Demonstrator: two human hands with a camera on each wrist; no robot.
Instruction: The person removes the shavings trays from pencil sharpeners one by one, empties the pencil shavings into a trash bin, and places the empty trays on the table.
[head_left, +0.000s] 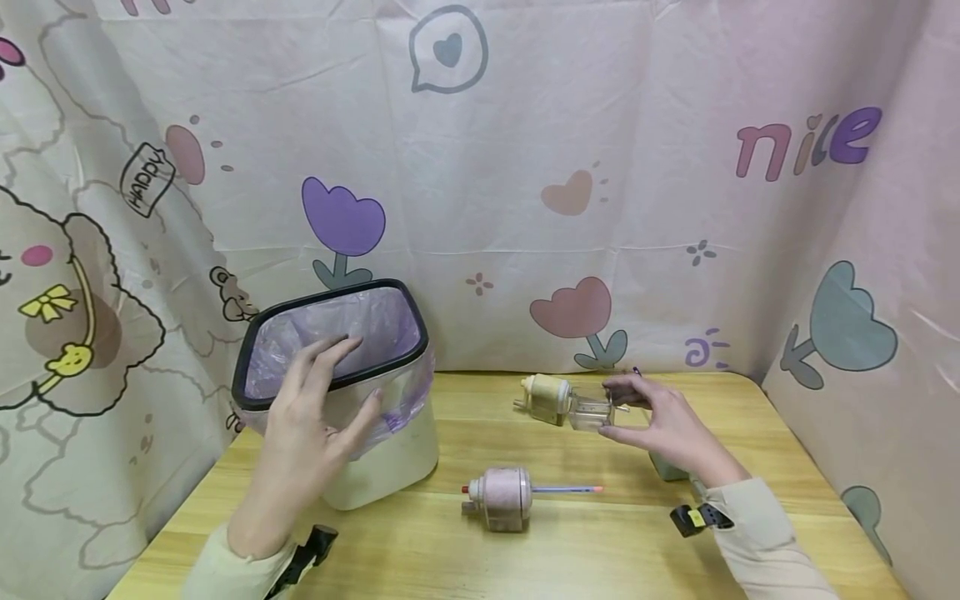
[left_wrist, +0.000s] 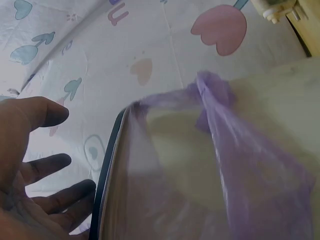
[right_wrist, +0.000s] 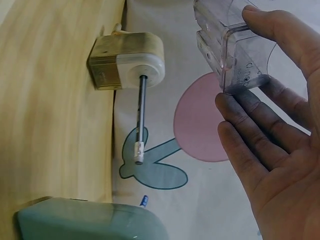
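Note:
My right hand [head_left: 667,427] pinches a clear plastic shavings box [head_left: 590,412] between thumb and fingers, shown closely in the right wrist view [right_wrist: 239,60]. Just left of the box is a yellow pencil sharpener [head_left: 546,397], with a pencil [right_wrist: 141,115] sticking out of it. My left hand [head_left: 307,429] holds nothing; its fingers are loosely spread in front of the trash bin [head_left: 393,471]. The bin's black rim [left_wrist: 107,172] runs beside those fingers in the left wrist view. A thin purple bag [left_wrist: 250,150] lines the bin and hangs over its edge.
A pink pencil sharpener [head_left: 506,498] with a pencil [head_left: 567,489] in it lies on the wooden table [head_left: 420,554], front centre. Partly hidden beneath my right hand is a green sharpener [right_wrist: 90,222]. A printed curtain [head_left: 495,150] hangs behind the table.

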